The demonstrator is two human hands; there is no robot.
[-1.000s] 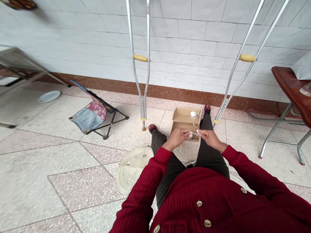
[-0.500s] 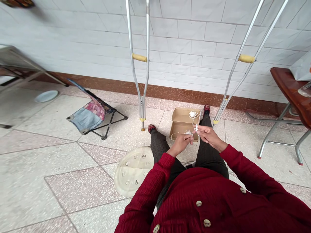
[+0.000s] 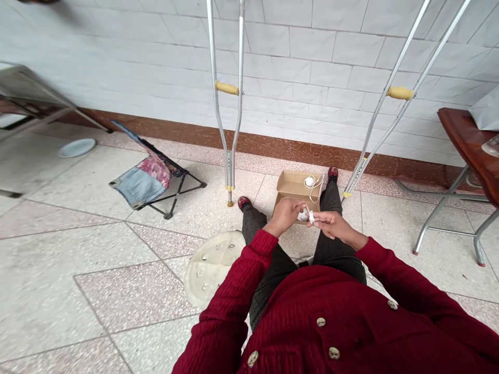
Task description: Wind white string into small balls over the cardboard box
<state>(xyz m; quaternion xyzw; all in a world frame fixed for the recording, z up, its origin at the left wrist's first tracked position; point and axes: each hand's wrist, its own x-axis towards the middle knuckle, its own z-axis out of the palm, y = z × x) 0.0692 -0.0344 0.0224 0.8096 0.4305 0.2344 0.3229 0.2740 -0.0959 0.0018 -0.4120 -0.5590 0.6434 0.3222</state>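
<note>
My left hand [image 3: 286,214] is closed in a pinch on a white cord, above the near edge of an open cardboard box [image 3: 289,179]. Just right of it, my right hand [image 3: 334,227] holds a small white bundle of the cord [image 3: 311,217] at its fingertips, and a short strand runs between the hands. In the box's far half lies a white ball [image 3: 310,181] with loose loops of cord beside it. Another whitish clump [image 3: 302,214] shows in the near half, partly hidden by my left hand.
Two metal crutches with yellow grips [image 3: 226,88] lean on the tiled wall. A folding stool [image 3: 142,182] stands left, with a pale plate [image 3: 77,148] behind it. A round cream lid-like disc [image 3: 206,270] lies by my left leg. A brown wooden-topped table [image 3: 463,137] stands right.
My left hand has risen and turned over, close to my right fingertips. My right hand has dropped slightly, and the white bundle on it looks fuller. The view has shifted slightly.
</note>
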